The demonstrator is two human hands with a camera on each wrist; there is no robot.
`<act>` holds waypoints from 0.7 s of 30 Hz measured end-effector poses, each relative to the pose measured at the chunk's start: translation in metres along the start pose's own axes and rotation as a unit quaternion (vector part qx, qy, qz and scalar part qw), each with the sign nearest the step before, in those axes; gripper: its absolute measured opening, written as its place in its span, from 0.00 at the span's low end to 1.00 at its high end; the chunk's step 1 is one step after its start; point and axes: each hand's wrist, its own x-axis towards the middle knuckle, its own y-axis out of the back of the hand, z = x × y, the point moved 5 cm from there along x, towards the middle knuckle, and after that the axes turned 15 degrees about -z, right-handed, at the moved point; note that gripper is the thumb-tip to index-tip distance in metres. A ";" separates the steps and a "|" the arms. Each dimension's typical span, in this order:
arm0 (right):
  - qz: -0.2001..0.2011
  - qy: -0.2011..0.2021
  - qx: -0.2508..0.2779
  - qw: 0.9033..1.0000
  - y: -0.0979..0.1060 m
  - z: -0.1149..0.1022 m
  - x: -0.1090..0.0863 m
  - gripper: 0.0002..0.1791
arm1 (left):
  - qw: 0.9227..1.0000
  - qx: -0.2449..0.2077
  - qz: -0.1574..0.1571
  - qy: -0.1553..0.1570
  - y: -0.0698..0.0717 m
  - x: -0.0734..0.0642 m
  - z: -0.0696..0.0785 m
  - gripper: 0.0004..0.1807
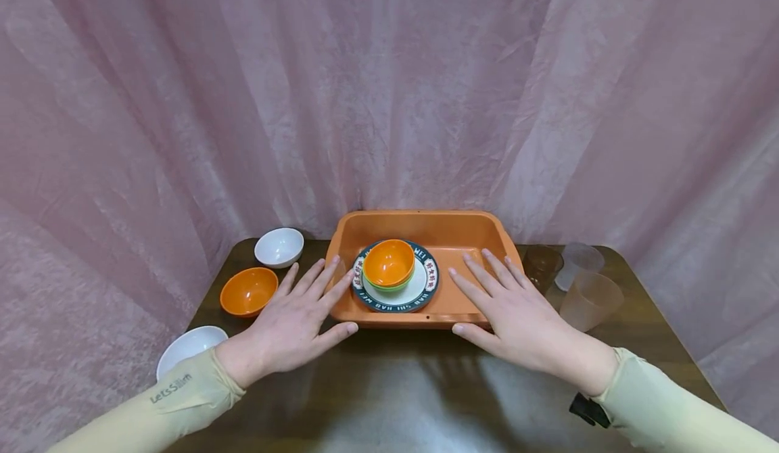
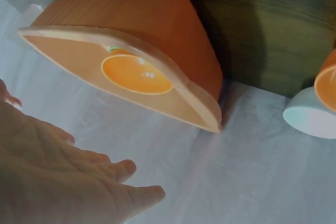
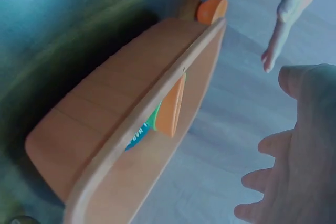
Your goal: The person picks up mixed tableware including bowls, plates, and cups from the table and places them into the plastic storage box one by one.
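- On the dark wooden table (image 1: pixel 657 351), close to the pink curtain (image 1: pixel 389 88): a rectangular orange basin (image 1: pixel 420 223), upright and uncovered.
- Inside, left of middle: a teal-rimmed plate (image 1: pixel 420 285), white at the centre and lettered round the edge, bearing a green bowl (image 1: pixel 389 288) with a nested orange bowl (image 1: pixel 388 264) on top.
- Probably moulded plastic, so likely light and fairly stiff, perhaps with slight give in the long walls; smooth-looking, maybe slippery if wet.
- Likely weightier toward the left because of the plate and bowls; best kept level, to avoid sliding or toppling the loose stack. Possibly breakable, the plate; hard to tell from here.
- Best taken by the flared rim at the two short ends, fingers hooked beneath the lip and thumbs above.
- Left hand (image 1: pixel 292 321): empty, back upward, fingers straight and spread above the near left corner; apart from the rim in the left wrist view.
- Right hand (image 1: pixel 523 321): likewise empty, fingers fanned over the near right corner, without visible contact in the right wrist view.
- Both forearms angled inward from the lower corners, roughly mirroring each other.
- Just beside the left hand, a separate orange bowl (image 1: pixel 249 292); by the right, a tilted frosted cup (image 1: pixel 593 301).
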 end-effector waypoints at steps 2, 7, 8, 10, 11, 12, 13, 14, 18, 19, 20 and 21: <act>0.007 -0.004 -0.005 1.000 -0.004 0.002 -0.011 0.46 | 1.000 -0.002 0.000 0.001 -0.001 0.000 0.002 0.47; 0.016 -0.020 -0.003 1.000 -0.013 0.004 -0.025 0.45 | 1.000 -0.011 0.001 0.001 -0.003 0.002 0.005 0.47; 0.016 -0.023 0.001 1.000 -0.015 0.005 -0.026 0.45 | 1.000 -0.011 0.002 0.001 -0.003 0.002 0.006 0.47; 0.016 -0.024 0.005 1.000 -0.018 0.005 -0.026 0.45 | 1.000 -0.011 0.004 -0.002 -0.003 0.003 0.007 0.47; 0.015 -0.024 0.007 1.000 -0.019 0.005 -0.026 0.45 | 1.000 -0.010 0.004 -0.002 -0.003 0.003 0.007 0.48; 0.014 -0.024 0.010 1.000 -0.020 0.005 -0.025 0.45 | 1.000 -0.010 0.004 -0.002 -0.003 0.003 0.008 0.47; 0.012 -0.023 0.013 1.000 -0.021 0.004 -0.024 0.45 | 1.000 -0.012 0.003 -0.002 -0.004 0.003 0.008 0.47; 0.010 -0.021 0.015 1.000 -0.022 0.004 -0.023 0.45 | 1.000 -0.014 0.002 -0.001 -0.004 0.002 0.007 0.47; 0.006 -0.018 0.018 1.000 -0.024 0.002 -0.018 0.45 | 1.000 -0.026 0.004 0.007 -0.004 -0.003 0.001 0.46; 0.008 -0.017 0.017 1.000 -0.024 0.001 -0.016 0.45 | 0.999 -0.030 0.006 0.010 -0.004 -0.005 -0.002 0.46; 0.009 -0.015 0.016 1.000 -0.024 0.000 -0.015 0.46 | 0.999 -0.035 0.009 0.014 -0.004 -0.008 -0.005 0.46; 0.011 -0.013 0.016 1.000 -0.024 -0.001 -0.013 0.46 | 0.999 -0.038 0.011 0.019 -0.004 -0.011 -0.009 0.45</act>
